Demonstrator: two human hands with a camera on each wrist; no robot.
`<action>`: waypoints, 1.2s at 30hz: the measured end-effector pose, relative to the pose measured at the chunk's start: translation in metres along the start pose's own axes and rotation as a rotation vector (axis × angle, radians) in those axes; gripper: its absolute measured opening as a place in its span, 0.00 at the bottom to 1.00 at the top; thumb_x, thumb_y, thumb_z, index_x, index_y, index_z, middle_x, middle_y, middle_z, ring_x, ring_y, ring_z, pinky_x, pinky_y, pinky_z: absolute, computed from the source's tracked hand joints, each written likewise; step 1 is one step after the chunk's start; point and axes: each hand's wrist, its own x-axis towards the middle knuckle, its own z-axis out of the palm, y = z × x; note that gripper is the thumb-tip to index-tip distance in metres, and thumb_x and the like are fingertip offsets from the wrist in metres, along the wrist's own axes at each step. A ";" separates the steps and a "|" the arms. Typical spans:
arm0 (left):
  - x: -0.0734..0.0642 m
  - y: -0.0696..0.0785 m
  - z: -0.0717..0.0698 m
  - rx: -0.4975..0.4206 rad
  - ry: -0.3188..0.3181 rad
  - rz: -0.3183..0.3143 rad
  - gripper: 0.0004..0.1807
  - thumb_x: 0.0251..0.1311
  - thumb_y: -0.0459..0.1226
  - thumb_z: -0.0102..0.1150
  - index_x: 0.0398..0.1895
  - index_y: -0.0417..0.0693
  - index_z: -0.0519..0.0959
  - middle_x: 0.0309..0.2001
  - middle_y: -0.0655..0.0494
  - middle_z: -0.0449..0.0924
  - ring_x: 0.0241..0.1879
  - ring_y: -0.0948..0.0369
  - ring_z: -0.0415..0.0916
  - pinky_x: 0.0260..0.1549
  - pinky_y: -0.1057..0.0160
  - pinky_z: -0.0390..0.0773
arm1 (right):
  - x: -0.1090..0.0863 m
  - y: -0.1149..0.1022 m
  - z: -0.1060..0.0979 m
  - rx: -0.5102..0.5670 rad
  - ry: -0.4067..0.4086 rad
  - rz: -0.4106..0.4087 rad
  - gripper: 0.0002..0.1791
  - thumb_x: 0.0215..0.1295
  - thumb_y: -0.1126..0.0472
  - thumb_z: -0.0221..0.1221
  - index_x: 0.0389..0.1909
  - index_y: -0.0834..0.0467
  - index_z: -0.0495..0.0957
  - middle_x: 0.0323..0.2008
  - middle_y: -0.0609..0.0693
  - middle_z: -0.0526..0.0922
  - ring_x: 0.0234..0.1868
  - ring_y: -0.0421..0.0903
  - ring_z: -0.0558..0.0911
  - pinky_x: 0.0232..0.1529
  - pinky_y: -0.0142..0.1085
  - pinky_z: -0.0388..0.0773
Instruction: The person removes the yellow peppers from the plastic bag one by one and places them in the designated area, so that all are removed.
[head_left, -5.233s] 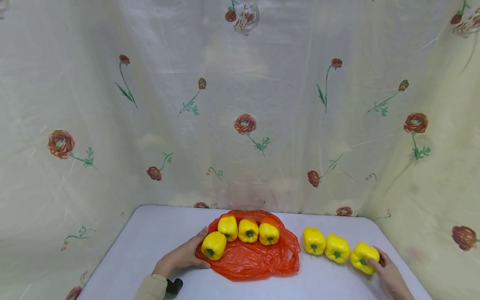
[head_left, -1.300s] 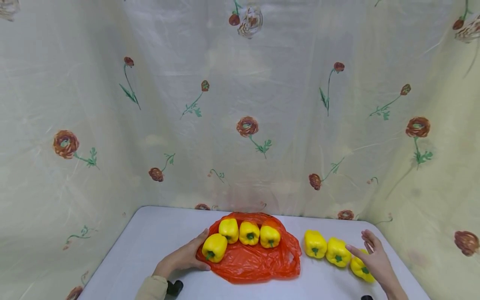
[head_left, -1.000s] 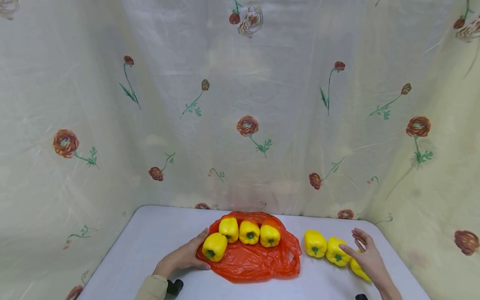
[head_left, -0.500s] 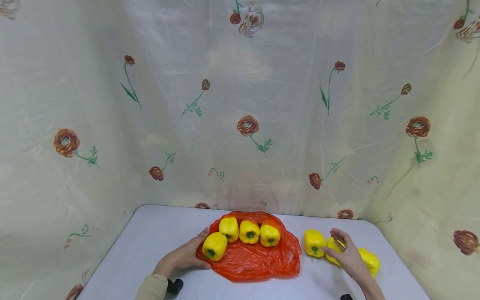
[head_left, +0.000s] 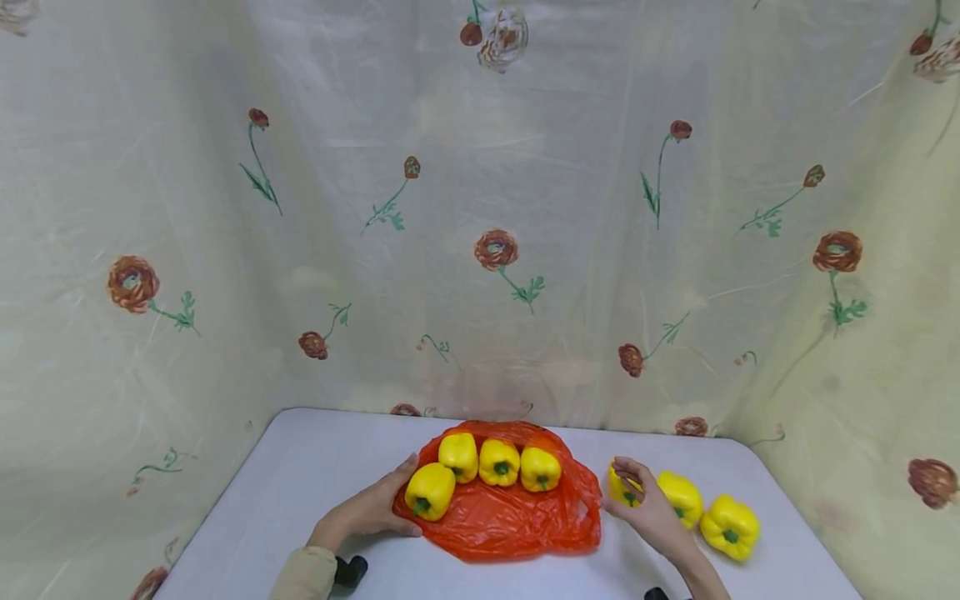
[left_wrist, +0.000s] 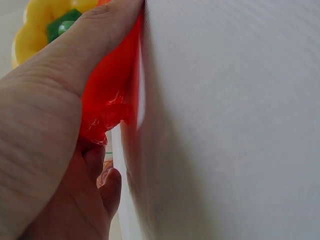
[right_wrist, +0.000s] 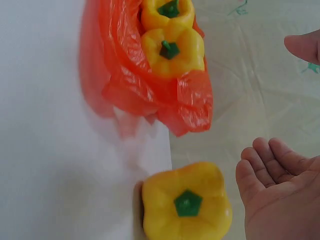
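Observation:
A red plastic bag (head_left: 510,525) lies on the table with several yellow bell peppers (head_left: 430,492) on it along its mouth. My left hand (head_left: 371,510) holds the bag's left edge; in the left wrist view its thumb crosses the red plastic (left_wrist: 107,100) and the fingers reach behind it. Over the leftmost of three loose peppers, my right hand (head_left: 651,510) hovers with thumb and fingers spread, partly hiding that pepper (head_left: 622,492). The right wrist view has this pepper (right_wrist: 165,205) apart from the relaxed fingers, which hold nothing.
Two more yellow bell peppers, a middle one (head_left: 678,498) and a right one (head_left: 731,527), sit on the white table (head_left: 322,450). A flowered curtain (head_left: 450,208) encloses the back and sides. A black wrist camera (head_left: 349,572) shows under the left wrist.
My right hand first touched the rightmost loose pepper, then let go and moved left across the row to the leftmost one. The left hand and bag stay put.

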 end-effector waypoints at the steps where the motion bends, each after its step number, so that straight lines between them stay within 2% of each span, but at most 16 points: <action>1: 0.000 0.000 0.000 0.001 -0.001 0.000 0.65 0.40 0.61 0.71 0.78 0.52 0.44 0.78 0.51 0.43 0.76 0.47 0.46 0.70 0.38 0.53 | 0.000 -0.002 0.002 -0.002 0.000 -0.004 0.46 0.59 0.54 0.67 0.71 0.61 0.51 0.70 0.62 0.59 0.71 0.60 0.59 0.71 0.55 0.58; 9: -0.001 0.002 0.000 0.001 -0.006 -0.005 0.65 0.41 0.61 0.71 0.78 0.52 0.44 0.78 0.51 0.43 0.76 0.47 0.46 0.69 0.38 0.53 | 0.003 -0.019 0.023 0.022 -0.020 -0.012 0.46 0.57 0.53 0.68 0.70 0.59 0.53 0.70 0.61 0.60 0.72 0.61 0.58 0.71 0.55 0.57; 16: -0.002 0.004 -0.002 -0.005 -0.005 0.010 0.64 0.43 0.59 0.71 0.78 0.51 0.43 0.78 0.51 0.43 0.76 0.48 0.46 0.70 0.39 0.53 | 0.009 -0.030 0.045 0.073 -0.046 -0.039 0.48 0.53 0.49 0.70 0.70 0.57 0.56 0.68 0.60 0.63 0.69 0.59 0.63 0.69 0.57 0.62; 24: -0.002 0.002 0.000 -0.010 -0.006 -0.004 0.64 0.43 0.59 0.71 0.78 0.53 0.43 0.78 0.52 0.43 0.76 0.48 0.46 0.69 0.38 0.53 | 0.014 -0.041 0.077 0.123 -0.080 -0.115 0.43 0.54 0.55 0.71 0.67 0.59 0.60 0.67 0.58 0.66 0.68 0.58 0.65 0.70 0.55 0.61; 28: -0.002 0.001 0.000 -0.009 -0.004 0.000 0.64 0.42 0.59 0.71 0.78 0.53 0.43 0.78 0.52 0.43 0.76 0.48 0.46 0.70 0.38 0.53 | 0.017 -0.044 0.091 0.169 -0.106 -0.149 0.41 0.56 0.56 0.69 0.67 0.59 0.60 0.67 0.58 0.65 0.69 0.59 0.64 0.70 0.56 0.59; 36: -0.001 0.000 0.000 -0.008 -0.005 -0.007 0.63 0.42 0.58 0.72 0.78 0.54 0.44 0.78 0.53 0.43 0.76 0.48 0.46 0.69 0.38 0.53 | 0.021 -0.057 0.118 0.170 -0.173 -0.138 0.45 0.54 0.51 0.70 0.69 0.58 0.56 0.68 0.58 0.63 0.70 0.61 0.61 0.69 0.57 0.61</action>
